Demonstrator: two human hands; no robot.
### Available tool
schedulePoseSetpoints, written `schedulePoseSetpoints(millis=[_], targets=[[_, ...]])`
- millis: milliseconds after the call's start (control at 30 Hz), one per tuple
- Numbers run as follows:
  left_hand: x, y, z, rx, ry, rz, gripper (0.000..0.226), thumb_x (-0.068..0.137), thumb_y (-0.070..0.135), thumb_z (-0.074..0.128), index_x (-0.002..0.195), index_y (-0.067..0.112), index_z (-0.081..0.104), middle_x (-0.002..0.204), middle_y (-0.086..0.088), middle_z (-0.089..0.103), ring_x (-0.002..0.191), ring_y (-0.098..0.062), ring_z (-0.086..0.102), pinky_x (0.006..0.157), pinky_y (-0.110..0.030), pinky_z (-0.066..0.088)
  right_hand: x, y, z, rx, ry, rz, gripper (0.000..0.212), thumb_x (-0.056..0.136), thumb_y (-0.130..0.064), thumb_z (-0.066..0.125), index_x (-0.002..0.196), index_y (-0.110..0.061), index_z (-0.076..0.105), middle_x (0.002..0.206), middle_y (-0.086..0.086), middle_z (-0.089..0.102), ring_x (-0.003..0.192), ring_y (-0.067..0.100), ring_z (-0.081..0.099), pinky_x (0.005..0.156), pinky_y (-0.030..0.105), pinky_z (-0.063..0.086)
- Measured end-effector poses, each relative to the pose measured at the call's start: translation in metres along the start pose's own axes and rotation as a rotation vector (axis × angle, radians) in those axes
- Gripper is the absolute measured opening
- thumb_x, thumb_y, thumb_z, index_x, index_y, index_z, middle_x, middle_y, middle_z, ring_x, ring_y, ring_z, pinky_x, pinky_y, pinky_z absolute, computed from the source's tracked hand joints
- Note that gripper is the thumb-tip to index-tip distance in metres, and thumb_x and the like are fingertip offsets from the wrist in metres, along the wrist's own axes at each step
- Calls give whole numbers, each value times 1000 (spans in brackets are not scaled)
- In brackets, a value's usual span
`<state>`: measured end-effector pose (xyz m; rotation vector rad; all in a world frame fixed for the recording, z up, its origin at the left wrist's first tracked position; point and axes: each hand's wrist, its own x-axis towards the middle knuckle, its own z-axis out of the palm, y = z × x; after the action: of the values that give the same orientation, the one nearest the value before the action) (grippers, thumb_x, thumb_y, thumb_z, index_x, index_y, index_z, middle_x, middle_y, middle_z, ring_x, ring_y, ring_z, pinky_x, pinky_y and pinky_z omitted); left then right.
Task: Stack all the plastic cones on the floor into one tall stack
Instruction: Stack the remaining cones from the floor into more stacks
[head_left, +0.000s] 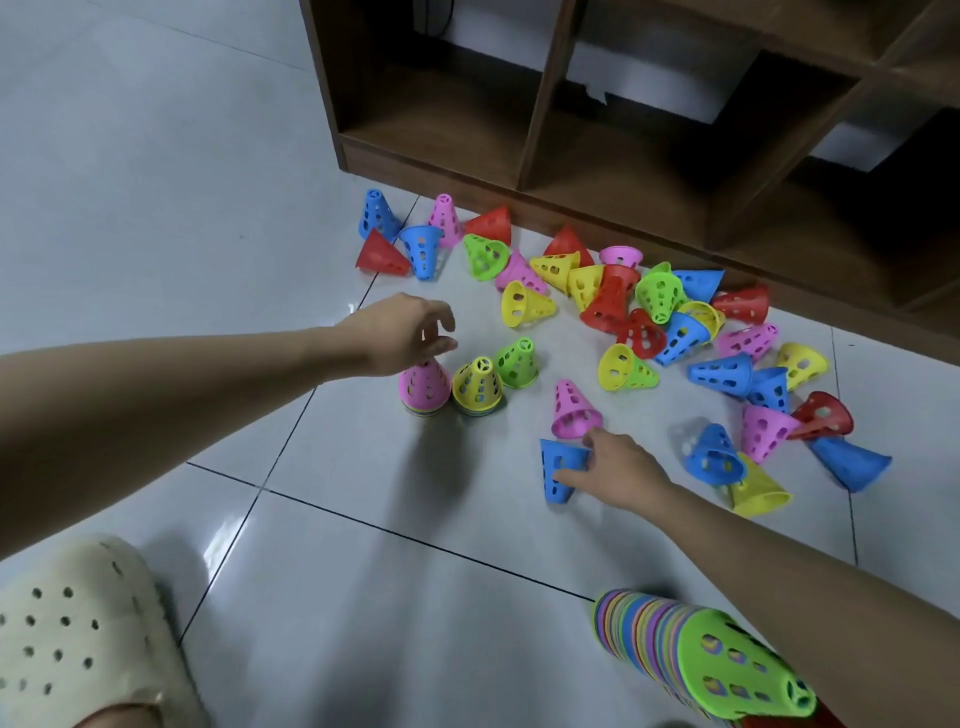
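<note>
L hand (400, 332) fingers loosely curled over pink-topped stack (423, 387), grip uncertain. R hand (618, 470) touching blue cone (561, 470), not yet clasped. Next: grasp, upright, nest it.

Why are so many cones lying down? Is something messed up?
Yes, it looks messy. Most loose cones lie tipped on their sides in a scattered heap by the wooden shelf. Only the pink stack, yellow stack and a few single cones stand upright. Nothing looks broken.

Perforated coloured cones (628, 312) scattered on floor; tall stack (691, 654) near, perhaps tilted.
</note>
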<state>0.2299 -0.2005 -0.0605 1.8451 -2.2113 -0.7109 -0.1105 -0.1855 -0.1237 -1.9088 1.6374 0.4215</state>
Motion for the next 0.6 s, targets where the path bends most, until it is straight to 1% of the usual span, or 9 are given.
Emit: schedulePoseSetpoints(millis=[67, 133, 200, 267, 333, 400, 467, 533, 600], targets=[[15, 10, 0, 1, 22, 38, 30, 97, 38, 62, 117, 15, 63, 88, 6, 62, 78, -16, 56, 69, -27, 40, 7, 2, -2, 57, -29, 23, 49, 77, -54, 73, 109, -22, 54, 102, -1, 62, 90, 19, 63, 80, 38, 55], [31, 19, 5, 7, 12, 75, 33, 96, 39, 63, 120, 16, 62, 98, 0, 65, 77, -15, 54, 71, -30, 45, 12, 4, -6, 124, -33, 35, 43, 79, -46, 75, 106, -20, 54, 101, 1, 62, 87, 18, 63, 82, 40, 56], [47, 25, 13, 18, -29, 86, 38, 95, 43, 63, 126, 20, 60, 108, -3, 64, 78, -15, 53, 77, -34, 51, 13, 4, -6, 152, -33, 53, 42, 77, -46, 75, 104, -22, 53, 101, 0, 62, 87, 18, 63, 80, 39, 55], [62, 32, 22, 43, -92, 85, 45, 94, 45, 63, 133, 24, 55, 116, -5, 61, 84, -17, 55, 84, -38, 53, 11, 1, 0, 137, 2, 91, 48, 75, -53, 74, 107, -25, 51, 102, -3, 61, 91, 19, 62, 75, 35, 50], [75, 38, 31, 101, -153, 94, 51, 94, 45, 62, 140, 27, 50, 126, -6, 57, 99, -24, 59, 88, -38, 52, 11, -5, 6, 136, 37, 132, 53, 74, -57, 73, 111, -25, 50, 107, -2, 59, 94, 20, 60, 75, 33, 46], [87, 42, 40, 164, -184, 108, 57, 94, 45, 62, 146, 29, 45, 137, -6, 50, 118, -28, 56, 91, -37, 50, 16, -11, 9, 154, 51, 145, 61, 76, -49, 75, 122, -20, 45, 117, 3, 56, 101, 25, 60, 77, 33, 44], [99, 42, 48, 168, -178, 118, 61, 92, 42, 67, 147, 29, 45, 146, -5, 45, 130, -27, 50, 98, -39, 49, 22, -15, 7, 192, 90, 130, 68, 77, -32, 77, 129, -17, 37, 120, 8, 54, 106, 30, 60, 80, 35, 48], [110, 39, 55, 120, -174, 97, 60, 89, 38, 72, 144, 27, 51, 144, -5, 48, 133, -26, 48, 101, -38, 47, 26, -16, 3, 290, 137, 116, 80, 75, -22, 77, 141, -17, 31, 121, 8, 53, 108, 31, 60, 86, 37, 50], [118, 37, 61, 101, -197, 85, 55, 89, 38, 72, 140, 27, 55, 136, -5, 55, 126, -26, 53, 98, -37, 47, 27, -18, -3, 409, 162, 106, 95, 75, -22, 79, 151, -20, 23, 125, 6, 52, 111, 26, 57, 89, 35, 49]])
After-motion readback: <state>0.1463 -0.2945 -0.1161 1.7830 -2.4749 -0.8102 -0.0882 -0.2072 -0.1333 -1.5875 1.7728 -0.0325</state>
